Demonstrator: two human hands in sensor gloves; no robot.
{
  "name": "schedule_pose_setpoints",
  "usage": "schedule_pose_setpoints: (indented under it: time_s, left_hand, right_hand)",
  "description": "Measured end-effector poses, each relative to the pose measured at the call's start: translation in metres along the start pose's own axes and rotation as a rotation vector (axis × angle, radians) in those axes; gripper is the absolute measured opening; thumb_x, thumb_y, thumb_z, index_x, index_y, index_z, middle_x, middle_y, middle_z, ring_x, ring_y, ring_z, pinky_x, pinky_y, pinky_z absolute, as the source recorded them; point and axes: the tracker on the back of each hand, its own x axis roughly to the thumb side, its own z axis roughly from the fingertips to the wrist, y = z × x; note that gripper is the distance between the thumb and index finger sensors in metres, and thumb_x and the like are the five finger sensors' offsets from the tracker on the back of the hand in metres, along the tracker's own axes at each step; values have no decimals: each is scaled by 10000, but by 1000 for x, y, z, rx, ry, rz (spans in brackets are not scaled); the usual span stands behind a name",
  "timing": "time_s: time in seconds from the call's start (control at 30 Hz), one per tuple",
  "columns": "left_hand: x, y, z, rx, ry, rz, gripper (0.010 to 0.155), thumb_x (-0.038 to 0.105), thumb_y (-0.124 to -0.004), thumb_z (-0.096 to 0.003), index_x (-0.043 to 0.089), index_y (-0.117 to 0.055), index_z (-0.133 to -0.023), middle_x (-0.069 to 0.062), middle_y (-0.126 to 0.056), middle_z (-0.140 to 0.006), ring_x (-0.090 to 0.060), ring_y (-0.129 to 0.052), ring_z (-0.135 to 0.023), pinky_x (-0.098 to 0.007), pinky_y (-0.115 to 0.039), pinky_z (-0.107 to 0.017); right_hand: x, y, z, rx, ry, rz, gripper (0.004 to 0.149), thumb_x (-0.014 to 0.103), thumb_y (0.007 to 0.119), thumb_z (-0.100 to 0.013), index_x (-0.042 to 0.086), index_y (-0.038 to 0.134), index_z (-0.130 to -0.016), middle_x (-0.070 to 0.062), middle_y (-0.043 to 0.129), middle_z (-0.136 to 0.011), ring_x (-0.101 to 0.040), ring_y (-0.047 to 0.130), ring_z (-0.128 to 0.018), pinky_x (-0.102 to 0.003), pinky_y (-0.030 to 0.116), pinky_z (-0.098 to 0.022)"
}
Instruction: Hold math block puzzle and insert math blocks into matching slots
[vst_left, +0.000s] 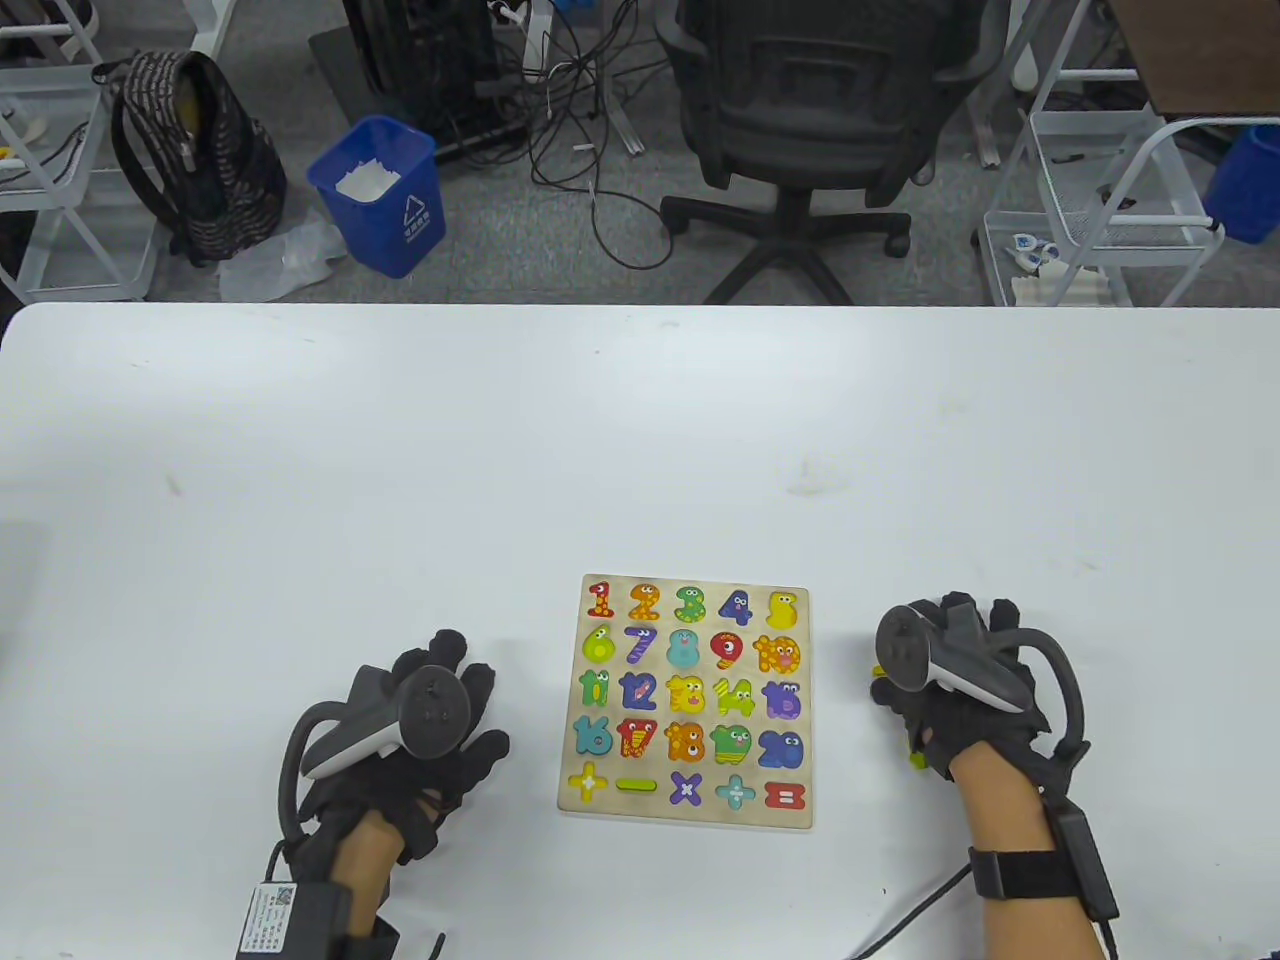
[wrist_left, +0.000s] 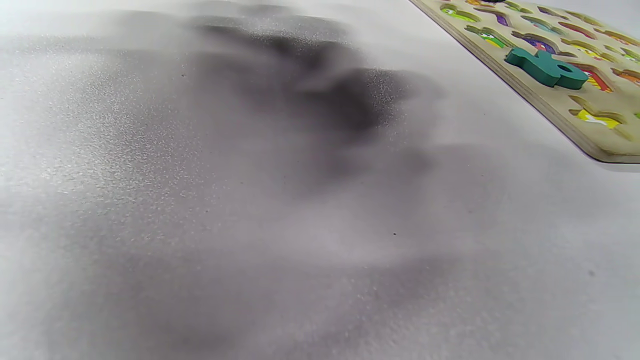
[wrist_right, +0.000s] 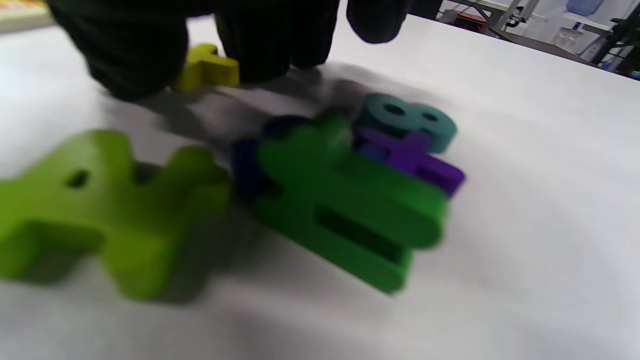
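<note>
The wooden math puzzle board (vst_left: 600, 805) lies flat on the white table; its edge shows in the left wrist view (wrist_left: 550, 102). A teal block (wrist_left: 545, 67) stands proud in one slot near the board's left edge (vst_left: 592, 735); other slots look recessed. My left hand (vst_left: 465, 690) rests palm down, fingers spread, left of the board and apart from it. My right hand (vst_left: 935, 690) is right of the board over loose blocks. Its fingers (wrist_right: 260, 45) pinch a yellow block (wrist_right: 210, 70) on the table.
Loose blocks lie under my right wrist: a lime one (wrist_right: 110, 210), a green one (wrist_right: 345, 200), a teal 8 (wrist_right: 407, 120), a purple one (wrist_right: 415, 160) and a dark blue one (wrist_right: 247, 165). Beyond the table's far edge stand an office chair (vst_left: 800, 120) and a blue bin (vst_left: 385, 195).
</note>
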Motion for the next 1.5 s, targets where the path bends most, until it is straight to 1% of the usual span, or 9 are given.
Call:
schedule_pose_setpoints:
  time_s: [0.37, 0.47, 0.63, 0.7, 0.77, 0.87, 1.17, 1.33, 1.5]
  left_hand:
    - [1, -1, 0, 0, -5, -1, 737, 711, -438, -558, 371, -148, -1145, 84, 198, -1093, -346, -52, -1122, -620, -221, -784]
    - [1, -1, 1, 0, -6, -4, 715, 708, -439, -558, 406, -166, -1145, 84, 192, -1096, -348, -56, -1123, -618, -223, -785]
    - [1, -1, 1, 2, -8, -4, 727, 710, -439, -558, 386, -160, -1146, 84, 192, -1096, -348, -57, -1122, -619, -223, -785]
    - [1, -2, 1, -1, -7, -4, 728, 710, -439, -558, 385, -158, -1146, 85, 193, -1096, -347, -56, -1123, -619, -222, -785]
    - [2, -2, 1, -1, -7, -5, 735, 711, -438, -557, 374, -155, -1147, 85, 192, -1096, -346, -57, -1123, -618, -223, -785]
    - [2, -2, 1, -1, -7, -4, 736, 711, -438, -558, 372, -155, -1147, 84, 192, -1096, -347, -58, -1123, -619, -223, -785]
    - [1, -2, 1, -5, -6, 2, 735, 710, -438, -557, 374, -157, -1147, 83, 188, -1099, -348, -61, -1123, -617, -226, -785]
    - [1, -2, 1, -2, -6, 5, 733, 710, -438, -557, 375, -159, -1147, 83, 187, -1099, -350, -62, -1123, -618, -225, -785]
    - [0, -1, 1, 0, -4, 3, 736, 710, -438, -558, 373, -157, -1148, 82, 187, -1100, -350, -62, -1124, -619, -225, -785]
  right_hand:
    - [8, -1, 4, -89, -29, 79, 550, 540, 752, -515, 207, 703, -950, -11, 592, -1153, -405, 450, -1096, -734, 323, -741]
    - [11, -2, 4, -73, -52, 84, 546, 525, 750, -531, 184, 700, -954, -6, 569, -1160, -402, 439, -1099, -735, 321, -741]
    - [17, -2, 4, -99, -50, 111, 572, 549, 735, -516, 150, 726, -925, -4, 590, -1148, -401, 458, -1093, -732, 329, -741]
    - [18, -2, 4, -110, -36, 113, 579, 555, 735, -507, 157, 729, -928, -4, 559, -1166, -405, 456, -1092, -732, 326, -741]
    - [21, -2, 5, -121, -44, 113, 590, 531, 746, -508, 133, 718, -943, -11, 541, -1172, -402, 468, -1090, -729, 334, -741]
    - [27, -3, 6, -142, -63, 160, 561, 507, 754, -512, 129, 742, -926, 2, 581, -1156, -389, 510, -1083, -716, 362, -750]
    - [22, -1, 4, -137, -81, 106, 580, 537, 735, -533, 91, 745, -904, -17, 574, -1150, -399, 496, -1080, -718, 365, -750]
    - [26, -2, 4, -133, -99, 96, 594, 552, 720, -535, 75, 748, -888, -30, 556, -1153, -409, 482, -1079, -721, 359, -748]
    - [35, -4, 5, -121, -114, 146, 614, 575, 685, -546, 63, 737, -882, -46, 519, -1162, -418, 452, -1083, -727, 343, -746]
